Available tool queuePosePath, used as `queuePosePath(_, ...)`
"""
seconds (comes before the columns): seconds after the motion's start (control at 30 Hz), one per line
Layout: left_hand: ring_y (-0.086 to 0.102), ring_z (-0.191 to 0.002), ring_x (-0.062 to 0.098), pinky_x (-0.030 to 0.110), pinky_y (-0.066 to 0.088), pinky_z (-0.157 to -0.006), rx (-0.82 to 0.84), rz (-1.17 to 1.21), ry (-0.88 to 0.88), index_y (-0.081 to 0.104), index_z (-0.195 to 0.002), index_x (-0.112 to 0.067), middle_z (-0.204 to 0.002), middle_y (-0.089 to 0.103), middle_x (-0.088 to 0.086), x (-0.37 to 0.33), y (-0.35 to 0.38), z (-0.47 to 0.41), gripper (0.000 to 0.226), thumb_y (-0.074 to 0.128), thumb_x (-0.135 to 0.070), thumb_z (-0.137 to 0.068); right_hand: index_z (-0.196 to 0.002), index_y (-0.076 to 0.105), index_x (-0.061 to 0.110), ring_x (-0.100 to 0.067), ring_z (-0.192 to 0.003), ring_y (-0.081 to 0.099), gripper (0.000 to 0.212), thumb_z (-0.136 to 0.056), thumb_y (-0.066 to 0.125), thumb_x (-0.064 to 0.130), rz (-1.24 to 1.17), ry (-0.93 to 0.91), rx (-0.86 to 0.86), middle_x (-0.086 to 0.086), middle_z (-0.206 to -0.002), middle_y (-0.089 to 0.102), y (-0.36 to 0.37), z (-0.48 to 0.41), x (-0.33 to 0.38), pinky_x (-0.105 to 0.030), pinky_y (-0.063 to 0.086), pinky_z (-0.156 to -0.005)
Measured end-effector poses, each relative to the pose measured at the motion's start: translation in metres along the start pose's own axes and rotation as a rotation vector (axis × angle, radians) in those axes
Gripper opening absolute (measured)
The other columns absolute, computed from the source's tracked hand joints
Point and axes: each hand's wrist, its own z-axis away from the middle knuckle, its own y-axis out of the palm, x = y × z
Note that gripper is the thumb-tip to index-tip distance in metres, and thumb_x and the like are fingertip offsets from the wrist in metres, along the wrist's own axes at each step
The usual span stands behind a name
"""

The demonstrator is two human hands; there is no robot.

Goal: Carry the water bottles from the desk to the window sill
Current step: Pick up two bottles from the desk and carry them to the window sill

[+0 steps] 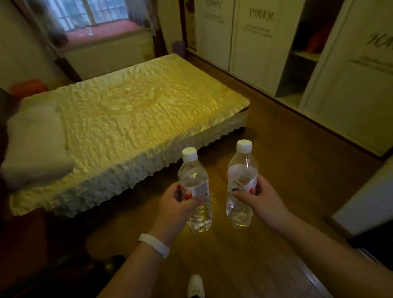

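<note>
I hold two clear plastic water bottles with white caps upright in front of me over the wooden floor. My left hand (175, 207) grips the left bottle (193, 174) around its red-and-white label. My right hand (260, 196) grips the right bottle (241, 166) the same way. The red window sill (108, 31) lies far ahead, beyond the bed, under the barred window. A small clear bottle (89, 28) stands on that sill. A white band sits on my left wrist.
A bed with a yellow quilt (127, 111) and a white pillow (36, 146) fills the left and middle. White wardrobes (261, 28) line the right wall, one door open. A strip of wooden floor (275, 129) runs between bed and wardrobes. A desk edge (375, 196) is at right.
</note>
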Motion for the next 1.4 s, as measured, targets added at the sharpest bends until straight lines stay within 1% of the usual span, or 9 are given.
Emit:
queuePosePath(0.2,0.072,-0.082,0.006,0.017,0.053,-0.06,0.146,0.023,0.001,0.068,-0.106,-0.02,-0.098,0.075,-0.003,-0.034,-0.026,-0.097,0.035,0.083,-0.013,-0.076,-0.12,0.053,0.032,-0.013,-0.102,0.067,0.047,-0.08,0.077,0.025,0.011,0.025,-0.174,0.005,-0.113,0.068,0.024,-0.06,0.023,-0.036,0.055,-0.086)
queuePosePath(0.37,0.071,-0.084,0.011,0.023,0.051,-0.065,0.195,0.048,-0.009,0.07,-0.105,-0.018,-0.097,0.074,-0.001,-0.047,-0.02,-0.154,0.031,0.082,-0.013,-0.077,-0.125,0.052,0.028,-0.008,-0.098,0.067,0.047,-0.084,0.074,0.022,0.002,0.018,-0.247,0.008,-0.11,0.068,0.019,-0.086,0.038,-0.026,0.055,-0.079)
queuePosePath(0.5,0.072,-0.085,0.014,0.025,0.051,-0.066,0.238,0.02,0.004,0.069,-0.104,-0.017,-0.097,0.074,0.0,-0.051,-0.007,-0.189,0.031,0.082,-0.012,-0.076,-0.125,0.052,0.03,-0.011,-0.101,0.066,0.047,-0.084,0.074,0.021,0.0,0.017,-0.311,0.006,-0.113,0.067,0.008,-0.114,0.041,-0.03,0.055,-0.081)
queuePosePath(0.57,0.072,-0.087,0.016,0.028,0.052,-0.069,0.245,0.015,-0.009,0.069,-0.104,-0.018,-0.098,0.075,0.0,-0.053,-0.001,-0.204,0.033,0.083,-0.013,-0.075,-0.123,0.052,0.032,-0.014,-0.104,0.066,0.046,-0.084,0.073,0.023,-0.004,0.016,-0.323,0.004,-0.114,0.067,0.001,-0.13,0.043,-0.036,0.055,-0.085)
queuePosePath(0.73,0.072,-0.086,0.016,0.029,0.054,-0.069,0.248,-0.015,-0.032,0.071,-0.101,-0.019,-0.096,0.075,0.002,-0.058,0.016,-0.244,0.032,0.084,-0.013,-0.073,-0.124,0.052,0.031,-0.013,-0.102,0.064,0.045,-0.085,0.072,0.022,-0.065,0.007,-0.331,0.004,-0.113,0.066,-0.016,-0.182,0.044,-0.027,0.052,-0.075)
queuePosePath(0.9,0.074,-0.089,0.023,0.035,0.057,-0.072,0.21,-0.038,-0.052,0.071,-0.101,-0.019,-0.098,0.077,0.006,-0.068,0.044,-0.305,0.036,0.087,-0.013,-0.069,-0.122,0.05,0.032,-0.012,-0.101,0.064,0.048,-0.082,0.075,0.024,-0.053,0.0,-0.271,0.006,-0.112,0.065,-0.047,-0.254,0.05,-0.026,0.051,-0.076)
queuePosePath(1.23,0.072,-0.071,0.004,0.013,0.051,-0.055,0.221,-0.075,0.005,0.07,-0.105,-0.011,-0.09,0.076,0.002,-0.126,0.168,-0.438,0.032,0.08,-0.002,-0.075,-0.126,0.05,0.025,-0.005,-0.094,0.062,0.05,-0.084,0.074,0.017,-0.057,-0.003,-0.269,0.005,-0.108,0.064,-0.182,-0.384,0.087,-0.016,0.048,-0.067)
queuePosePath(1.3,0.074,-0.077,0.009,0.017,0.054,-0.059,0.24,-0.079,0.016,0.07,-0.106,-0.012,-0.091,0.077,0.003,-0.135,0.191,-0.462,0.035,0.082,-0.005,-0.074,-0.127,0.05,0.025,-0.003,-0.093,0.062,0.051,-0.083,0.075,0.017,-0.047,-0.008,-0.283,0.007,-0.108,0.064,-0.207,-0.404,0.094,-0.016,0.047,-0.067)
queuePosePath(1.4,0.075,-0.09,0.023,0.04,0.06,-0.075,0.253,-0.085,0.015,0.071,-0.106,-0.016,-0.094,0.078,0.003,-0.147,0.22,-0.495,0.036,0.084,-0.008,-0.073,-0.127,0.051,0.026,-0.006,-0.096,0.062,0.051,-0.083,0.076,0.018,-0.069,-0.001,-0.323,0.006,-0.11,0.064,-0.237,-0.43,0.097,-0.017,0.047,-0.068)
